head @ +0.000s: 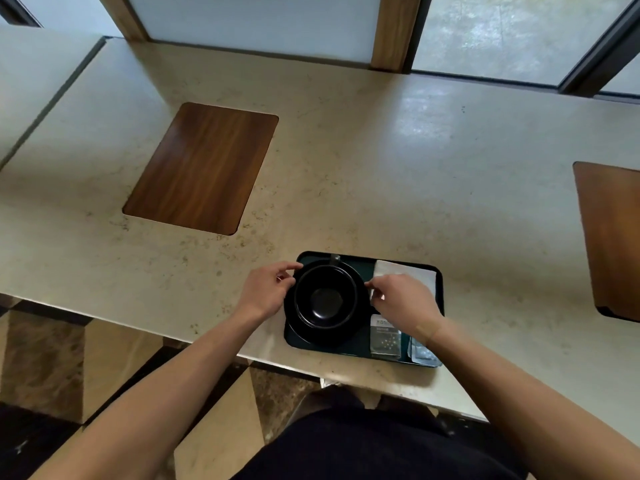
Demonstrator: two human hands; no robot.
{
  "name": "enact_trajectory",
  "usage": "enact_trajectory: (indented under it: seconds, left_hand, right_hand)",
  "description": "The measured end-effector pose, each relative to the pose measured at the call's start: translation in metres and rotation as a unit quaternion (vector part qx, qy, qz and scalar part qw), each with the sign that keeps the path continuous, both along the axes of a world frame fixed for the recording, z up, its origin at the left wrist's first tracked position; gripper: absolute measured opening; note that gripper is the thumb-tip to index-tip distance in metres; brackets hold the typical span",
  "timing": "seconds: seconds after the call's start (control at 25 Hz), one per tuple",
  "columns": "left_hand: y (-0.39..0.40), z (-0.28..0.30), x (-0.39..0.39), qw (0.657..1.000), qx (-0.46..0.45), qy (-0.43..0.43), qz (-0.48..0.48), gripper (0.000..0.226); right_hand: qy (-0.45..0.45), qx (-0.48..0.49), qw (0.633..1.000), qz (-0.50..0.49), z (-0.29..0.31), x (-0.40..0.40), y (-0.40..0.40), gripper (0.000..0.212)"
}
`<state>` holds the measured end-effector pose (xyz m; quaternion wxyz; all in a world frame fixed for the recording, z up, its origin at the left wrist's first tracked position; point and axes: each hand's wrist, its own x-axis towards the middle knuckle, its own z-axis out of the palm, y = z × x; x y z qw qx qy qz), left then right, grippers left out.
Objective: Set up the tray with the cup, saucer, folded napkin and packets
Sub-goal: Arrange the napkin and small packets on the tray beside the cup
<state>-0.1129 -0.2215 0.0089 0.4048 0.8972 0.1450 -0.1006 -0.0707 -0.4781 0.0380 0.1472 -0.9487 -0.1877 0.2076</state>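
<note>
Steadying the glossy black round cup [325, 297] on its black round saucer [294, 323], both sitting in the left half of the dark green rectangular tray [440, 289] at the near edge of the beige stone counter [346, 150]. Cup handle appears to point away from me, toward the far tray rim.

Left hand [268, 289]: fingertips curled and pinching at the left edge of the cup-and-saucer; I cannot tell which of the two rims they actually hold. Right hand [401, 299]: fingers curled in at the cup's right side, thumb and forefinger looking pinched; whether on the cup rim or the napkin corner beneath, I cannot tell.

White folded paper napkin [408, 273] lies in the far right of the tray, partly under my right hand. Silvery printed packets [385, 337] lie at the near right, one more bluish packet just beside them at the tray corner.

Handling judgement: cup and saucer look glazed ceramic, so rigid, fairly heavy, slippery, chip-prone, and the cup can skate on the saucer. Best hold is opposite rim points, or the handle. Napkin and packets are light and easily displaced.

Outward: dark wooden rectangular inlay [201, 168] set in the counter far left, another at the right edge.
</note>
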Motion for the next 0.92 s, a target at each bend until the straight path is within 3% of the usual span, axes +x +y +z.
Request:
enact_trajectory:
  seconds: [0.32, 0.6, 0.92]
  left_hand:
    - [-0.001, 0.006, 0.006, 0.998, 0.045, -0.035, -0.005, 0.024]
    - [-0.003, -0.004, -0.061, 0.997, -0.026, 0.014, 0.065, 0.029]
    - [-0.001, -0.002, -0.040, 0.998, -0.022, 0.010, 0.055, 0.031]
  right_hand:
    - [0.016, 0.017, 1.000, -0.012, 0.002, 0.007, -0.009, 0.034]
    - [0.061, 0.032, 0.998, 0.014, -0.002, 0.025, 0.012, 0.051]
    - [0.075, 0.022, 0.997, 0.010, -0.003, 0.024, 0.010, 0.067]
